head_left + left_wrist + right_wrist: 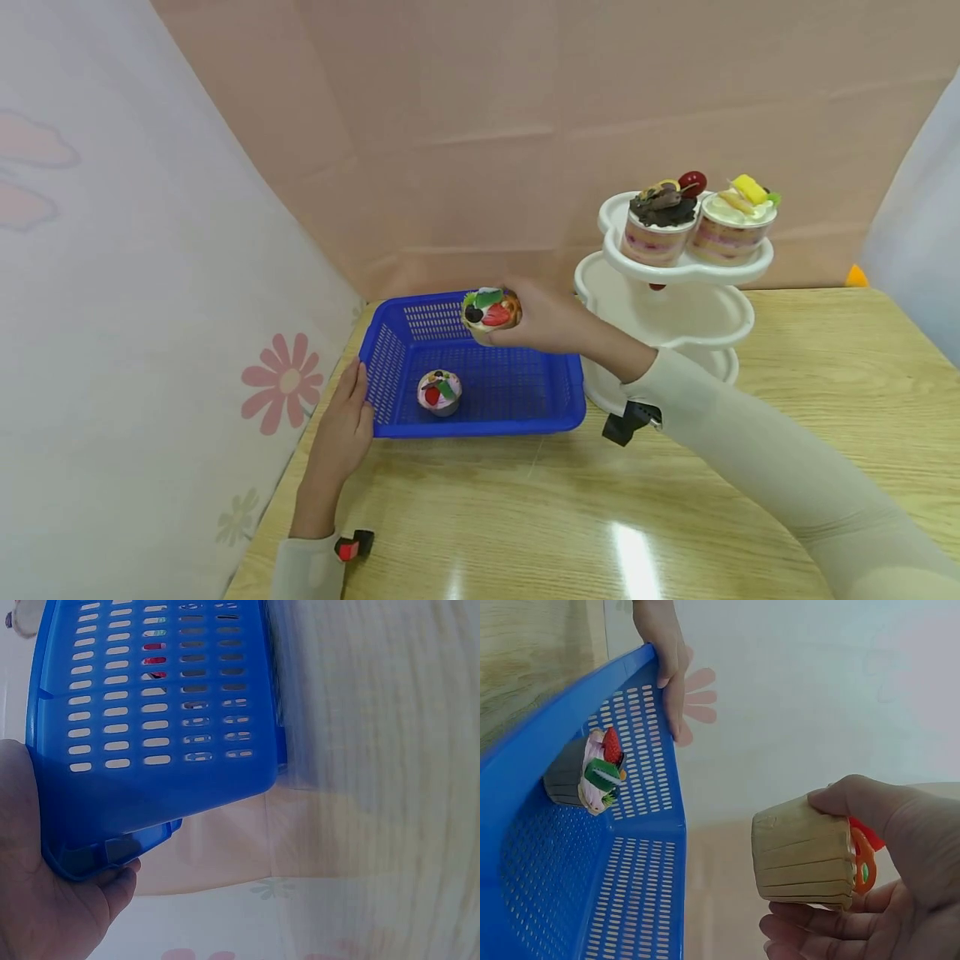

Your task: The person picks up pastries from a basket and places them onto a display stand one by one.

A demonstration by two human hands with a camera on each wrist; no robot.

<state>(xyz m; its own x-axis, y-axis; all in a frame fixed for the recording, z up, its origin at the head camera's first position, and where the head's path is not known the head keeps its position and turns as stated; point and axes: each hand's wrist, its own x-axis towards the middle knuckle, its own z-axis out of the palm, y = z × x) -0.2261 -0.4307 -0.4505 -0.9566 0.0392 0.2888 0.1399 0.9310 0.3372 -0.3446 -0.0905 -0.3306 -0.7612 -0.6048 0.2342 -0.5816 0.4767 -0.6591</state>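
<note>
The right hand (543, 321) is wrapping its fingers (832, 799) around a fruit cupcake (491, 310) above the blue basket (525, 396) on the counter (675, 500), while the left hand (341, 425) is pressing flat against the basket's side.

Pink backdrop (480, 125), glossy wooden table (825, 400)

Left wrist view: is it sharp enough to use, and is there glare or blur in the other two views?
Left wrist view: the blue basket is fairly sharp, the wooden table beside it smeared. Head view: sharp, with lamp glare on the tabletop near the bottom edge. Right wrist view: the cupcake in the right hand is crisp, with no glare.
</note>
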